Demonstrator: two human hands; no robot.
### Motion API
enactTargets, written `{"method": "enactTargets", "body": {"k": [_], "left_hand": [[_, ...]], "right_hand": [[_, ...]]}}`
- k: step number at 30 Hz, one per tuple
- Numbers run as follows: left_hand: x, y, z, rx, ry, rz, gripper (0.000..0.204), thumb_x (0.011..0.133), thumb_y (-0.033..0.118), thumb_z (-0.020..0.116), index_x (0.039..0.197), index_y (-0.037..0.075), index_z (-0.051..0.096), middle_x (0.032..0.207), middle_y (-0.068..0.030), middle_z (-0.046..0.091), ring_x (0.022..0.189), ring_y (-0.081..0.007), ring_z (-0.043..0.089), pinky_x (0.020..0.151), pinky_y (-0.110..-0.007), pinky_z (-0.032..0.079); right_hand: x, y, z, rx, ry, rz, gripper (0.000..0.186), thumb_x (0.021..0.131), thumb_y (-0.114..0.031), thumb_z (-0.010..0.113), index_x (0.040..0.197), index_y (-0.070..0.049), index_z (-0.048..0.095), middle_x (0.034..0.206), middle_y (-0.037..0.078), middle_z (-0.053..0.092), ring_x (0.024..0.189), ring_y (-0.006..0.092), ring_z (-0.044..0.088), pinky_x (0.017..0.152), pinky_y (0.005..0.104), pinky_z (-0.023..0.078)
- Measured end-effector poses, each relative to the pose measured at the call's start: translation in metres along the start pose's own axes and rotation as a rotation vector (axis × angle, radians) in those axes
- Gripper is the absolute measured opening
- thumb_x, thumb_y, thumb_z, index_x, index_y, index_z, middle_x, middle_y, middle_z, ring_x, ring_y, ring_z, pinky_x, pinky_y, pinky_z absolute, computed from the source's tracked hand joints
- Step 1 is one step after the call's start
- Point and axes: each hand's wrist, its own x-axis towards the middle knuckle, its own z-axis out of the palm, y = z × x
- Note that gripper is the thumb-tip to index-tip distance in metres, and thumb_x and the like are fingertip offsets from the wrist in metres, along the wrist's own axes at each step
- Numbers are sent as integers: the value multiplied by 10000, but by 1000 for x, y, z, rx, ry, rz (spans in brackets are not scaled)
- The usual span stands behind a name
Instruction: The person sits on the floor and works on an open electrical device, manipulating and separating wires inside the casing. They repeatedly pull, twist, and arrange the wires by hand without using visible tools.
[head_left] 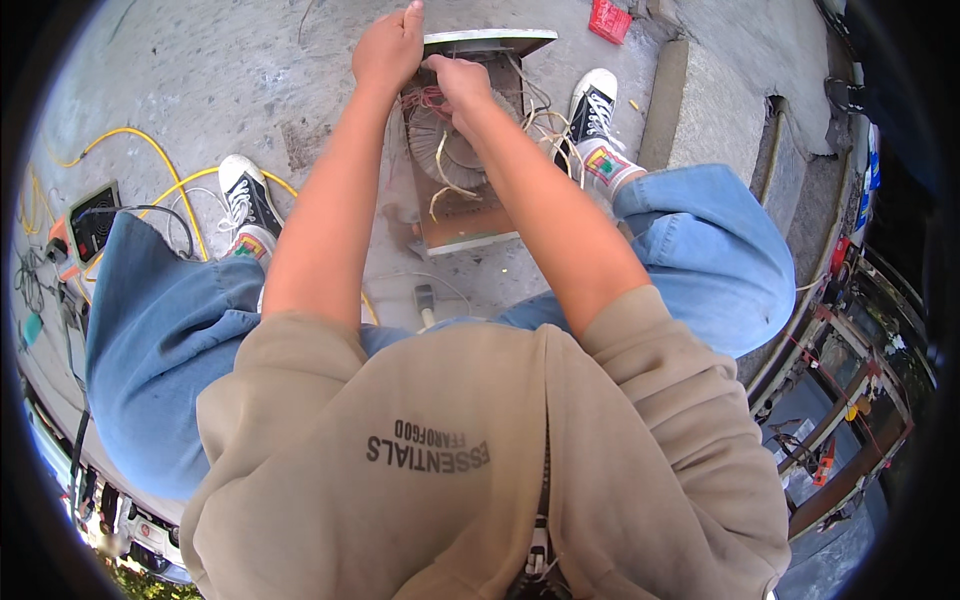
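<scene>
Head view: I crouch over an opened metal casing [470,150] standing on the concrete floor [250,90] between my sneakers.
Left hand [388,48]: my fingers curl shut on the casing's top edge, bracing it.
Right hand [458,85]: fingertips pinched narrow on the red wires [428,100] just under them, atop the round coil [445,150].
Doing it well: I judge a steady brace and gentle pulls best, sparing the pale leads [545,125].
Nearby: yellow cable [150,150] toward the floor's left edge.
</scene>
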Motion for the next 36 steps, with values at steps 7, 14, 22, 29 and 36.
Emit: {"method": "enactTargets", "body": {"k": [7,14,22,29,36], "left_hand": [[12,14,15,357,-143,13,616,988,514,265,897,108,720,889,-197,686,847,-403,650,729,-501,509],[21,13,15,467,-160,133,620,995,473,266,819,89,720,819,-170,693,772,-395,660,681,-504,520],[32,-7,27,455,60,352,458,957,360,488,711,19,671,709,-219,653,605,-377,626,590,-476,503],[34,8,16,440,-150,167,568,978,462,322,850,58,701,878,-224,669,823,-406,639,737,-507,505],[33,8,13,378,-122,135,578,974,416,358,734,12,695,786,-248,665,763,-434,650,699,-523,514]], "right_hand": [[17,23,-9,-196,154,-267,382,794,-290,584,622,51,583,565,145,566,545,256,534,610,394,451],[20,27,-2,72,112,-245,366,858,-203,567,535,-67,461,509,-10,415,430,112,370,416,327,307],[-17,18,-23,64,21,-210,343,878,-218,572,583,-71,479,555,-30,425,507,82,370,464,290,323],[7,24,-56,-194,68,-422,408,944,-325,573,681,-17,615,598,-17,534,564,100,483,564,277,410],[8,-19,-54,304,-23,-618,294,904,-195,589,721,33,616,728,79,602,771,167,581,777,292,448]]}}
